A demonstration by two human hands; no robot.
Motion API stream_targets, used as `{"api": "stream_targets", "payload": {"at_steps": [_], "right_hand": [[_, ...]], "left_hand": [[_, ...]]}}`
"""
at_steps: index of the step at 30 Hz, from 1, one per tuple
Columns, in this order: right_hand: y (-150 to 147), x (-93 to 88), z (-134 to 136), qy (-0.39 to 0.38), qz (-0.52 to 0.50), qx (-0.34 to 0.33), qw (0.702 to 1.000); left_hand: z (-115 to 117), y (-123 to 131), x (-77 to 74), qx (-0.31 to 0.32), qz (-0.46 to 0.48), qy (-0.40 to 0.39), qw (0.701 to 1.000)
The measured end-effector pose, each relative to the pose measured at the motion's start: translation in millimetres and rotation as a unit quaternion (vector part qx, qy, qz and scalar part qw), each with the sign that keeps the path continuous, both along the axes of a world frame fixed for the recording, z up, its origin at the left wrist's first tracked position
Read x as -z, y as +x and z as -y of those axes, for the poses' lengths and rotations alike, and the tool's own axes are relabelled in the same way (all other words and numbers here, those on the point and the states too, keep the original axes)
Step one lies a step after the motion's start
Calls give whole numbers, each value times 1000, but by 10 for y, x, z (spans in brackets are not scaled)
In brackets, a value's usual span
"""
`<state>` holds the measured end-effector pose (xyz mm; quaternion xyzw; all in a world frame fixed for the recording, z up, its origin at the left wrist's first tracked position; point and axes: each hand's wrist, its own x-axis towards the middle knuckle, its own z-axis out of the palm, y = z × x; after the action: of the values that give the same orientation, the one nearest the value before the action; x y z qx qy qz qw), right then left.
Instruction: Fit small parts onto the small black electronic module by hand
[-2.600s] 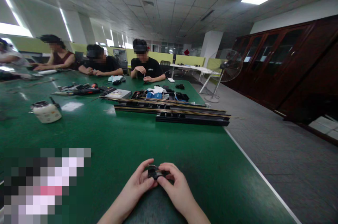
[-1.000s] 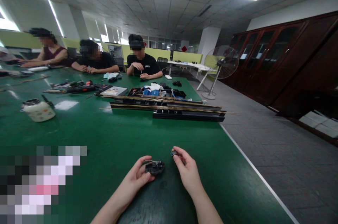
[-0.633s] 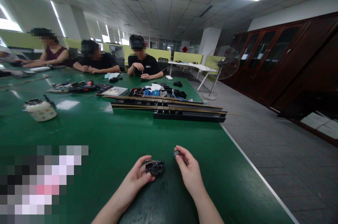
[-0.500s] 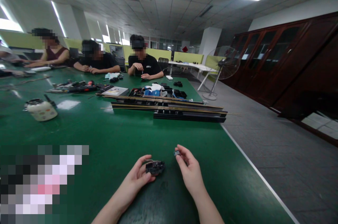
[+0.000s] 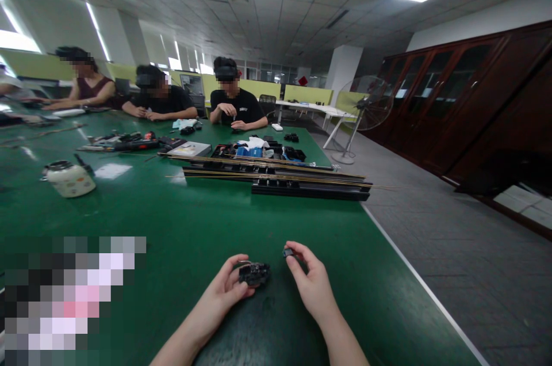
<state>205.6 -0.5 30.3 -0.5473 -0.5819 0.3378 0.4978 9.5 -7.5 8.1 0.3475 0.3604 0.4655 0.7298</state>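
Observation:
A black mechanical part (image 5: 255,274) with fine detail on its upper face is held in my left hand (image 5: 227,287), thumb in front and fingers behind and beneath. To its right, my right hand (image 5: 310,279) pinches a small dark piece (image 5: 288,252) between thumb and fingertips. The two held items are apart, both over the green table (image 5: 207,228) near its front. Details of the small piece are too tiny to make out.
Long black rails (image 5: 310,189) with thin brass-coloured rods lie across the table ahead. Behind them is a pile with blue items (image 5: 249,152). A cream jar (image 5: 70,179) stands at the left, tools (image 5: 129,144) beyond it. Several people sit at the far side.
My right hand has dipped very slightly, and the small piece in it looks tilted differently. My left hand holds the black part almost unchanged.

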Motion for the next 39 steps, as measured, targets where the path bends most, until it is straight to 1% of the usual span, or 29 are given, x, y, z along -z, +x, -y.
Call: {"api": "stream_targets", "payload": {"at_steps": [3, 6, 11, 13, 16, 18, 20, 23, 25, 29, 33, 37, 39], "right_hand": [[-28, -36, 28, -11, 34, -15, 999], [-102, -68, 63, -11, 51, -47, 998], [-286, -103, 130, -52, -9, -104, 993], [-340, -105, 147, -42, -32, -114, 992], [-376, -97, 155, -9, -30, -107, 994], [-379, -87, 152, 16, -1, -102, 995], [-377, -72, 147, 32, 52, -105, 993], [-371, -49, 143, 29, 123, -113, 986], [-364, -39, 143, 19, 133, -117, 984], [-332, -39, 147, -9, 103, -125, 987], [-294, -22, 137, -33, 44, -140, 989], [-256, 71, 86, -77, -41, -151, 985], [-238, 129, 50, -94, -66, -159, 981]], "left_hand": [[-1, -1, -7, 0, -4, -3, 1000], [7, -2, -44, 3, -5, -4, 1000], [28, 2, -97, 8, 2, -4, 1000], [32, 5, -100, 9, 6, 0, 1000], [31, 7, -88, 7, 9, 1, 1000], [24, 3, -72, 5, 10, -1, 1000], [16, -5, -52, 7, 14, -4, 1000], [5, -15, -30, 23, 22, -9, 999], [5, -13, -30, 29, 25, -11, 999], [20, 6, -47, 13, 24, -14, 1000], [20, 6, -26, 4, 14, -23, 1000], [3, -8, 22, 11, 12, -23, 1000], [-1, -8, 27, 12, 14, -23, 1000]]}}
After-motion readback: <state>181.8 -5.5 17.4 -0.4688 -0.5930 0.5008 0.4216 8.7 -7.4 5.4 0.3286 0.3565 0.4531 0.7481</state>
